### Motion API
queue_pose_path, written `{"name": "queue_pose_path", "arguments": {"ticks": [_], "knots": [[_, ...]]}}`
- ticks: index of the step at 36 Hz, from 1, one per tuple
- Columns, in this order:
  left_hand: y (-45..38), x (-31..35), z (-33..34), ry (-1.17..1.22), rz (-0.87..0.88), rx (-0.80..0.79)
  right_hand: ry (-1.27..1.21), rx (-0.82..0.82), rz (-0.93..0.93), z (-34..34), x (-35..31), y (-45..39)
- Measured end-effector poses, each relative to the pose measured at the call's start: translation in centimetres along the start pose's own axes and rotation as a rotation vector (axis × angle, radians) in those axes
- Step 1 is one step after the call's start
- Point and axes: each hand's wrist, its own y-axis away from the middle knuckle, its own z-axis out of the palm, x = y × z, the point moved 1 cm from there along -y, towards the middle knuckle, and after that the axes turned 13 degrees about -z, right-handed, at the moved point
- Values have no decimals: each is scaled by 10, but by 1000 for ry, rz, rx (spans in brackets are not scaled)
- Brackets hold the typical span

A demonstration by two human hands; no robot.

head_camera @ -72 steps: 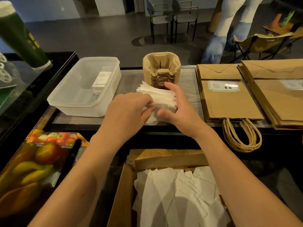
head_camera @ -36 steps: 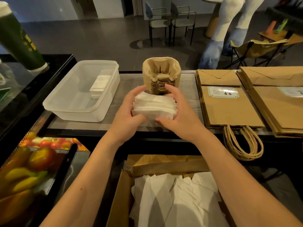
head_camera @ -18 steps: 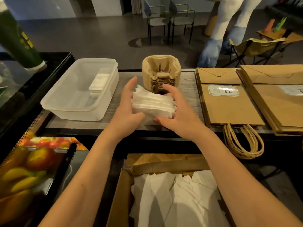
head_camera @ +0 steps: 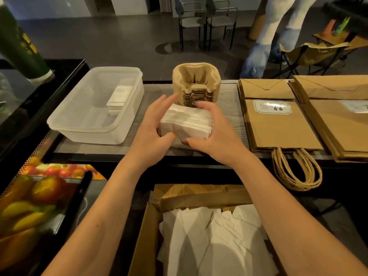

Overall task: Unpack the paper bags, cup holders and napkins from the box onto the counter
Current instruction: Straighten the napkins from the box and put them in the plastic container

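Grey desk (head_camera: 155, 92) up front, and both hands are cupping one stack of napkins (head_camera: 186, 124), left hand (head_camera: 152, 134) and right hand (head_camera: 214, 136) pressing its ends. A second ago the stack was fanned loose; now it's squared, ready to set down. Count: one nest of cup holders (head_camera: 196, 84), two piles of paper bags (head_camera: 278, 120), more napkins in the box (head_camera: 199, 196).

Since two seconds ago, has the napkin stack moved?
Yes. The napkin stack, held between left hand and right hand, now sits squared and slightly nearer the plastic tub, still before the cup holders.
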Motion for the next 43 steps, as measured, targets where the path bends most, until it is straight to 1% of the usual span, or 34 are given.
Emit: {"name": "queue_pose_path", "arguments": {"ticks": [3, 6, 12, 15, 19, 22, 26, 30, 33, 35, 37, 40, 42, 43], "knots": [[-1, -7, -1, -80, 64, 41, 1, 3, 6, 0, 1, 0], [-1, -10, -1, -179, 74, 36, -2, 4, 6, 0, -1, -1], [0, -11, 2, -281, 84, 58, -1, 33, -21, 2, -3, 1], [1, -14, 1, -339, 120, 96, -30, 47, -18, 3, -4, 2], [5, -15, 2, -304, 148, 132, -26, 42, -26, 3, -5, 3], [6, -9, -1, -229, 101, 157, -22, 39, -32, 4, -7, 2], [2, -7, 0, -307, 110, 118, -24, 43, -38, 5, -6, 2], [2, -8, 2, -302, 106, 48, -12, 28, -12, 5, -7, 2], [3, -12, 2, -223, 48, 8, 5, 29, 14, 6, -11, 2], [4, -13, 0, -88, -47, -11, 19, 89, 6, 5, -14, 4], [8, -9, -3, 51, -132, 19, -40, 192, 30, 4, -19, 6], [23, 5, 0, 270, -287, 112, -304, 366, 158, 3, -31, 10], [38, 14, 8, 433, -390, 81, -530, 466, 233, 5, -40, 14], [45, 16, 13, 502, -407, 22, -622, 505, 261, 7, -44, 16]]}}
